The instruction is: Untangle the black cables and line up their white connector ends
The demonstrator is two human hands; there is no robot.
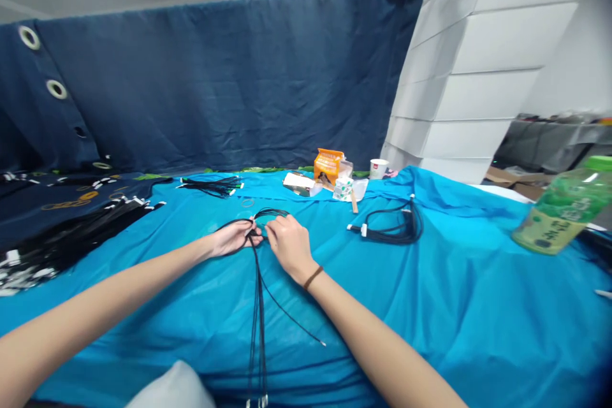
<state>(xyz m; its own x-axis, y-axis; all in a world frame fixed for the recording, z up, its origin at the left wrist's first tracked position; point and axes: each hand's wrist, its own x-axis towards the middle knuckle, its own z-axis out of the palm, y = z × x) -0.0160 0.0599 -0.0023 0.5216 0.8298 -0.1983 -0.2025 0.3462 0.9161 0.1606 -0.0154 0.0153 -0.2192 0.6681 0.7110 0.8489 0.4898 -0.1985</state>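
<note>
Several thin black cables (pixel 259 306) form a bundle between my two hands, looped at the top, with their long ends hanging down toward me. One cable end strays off to the right. My left hand (pixel 234 237) is closed around the bundle, palm turned up. Just right of it, my right hand (pixel 290 243) is closed with its fingers curled at the looped part of the cables; its fingertips are partly hidden. A brown band (pixel 313 277) circles my right wrist.
A coiled cable bundle (pixel 396 229) lies to the right, another cable bundle (pixel 213 186) at the back. Many black cables (pixel 81 236) pile up at left. An orange package (pixel 327 166), a paper cup (pixel 378 169) and a green-capped bottle (pixel 561 210) stand on the blue cloth (pixel 454 306).
</note>
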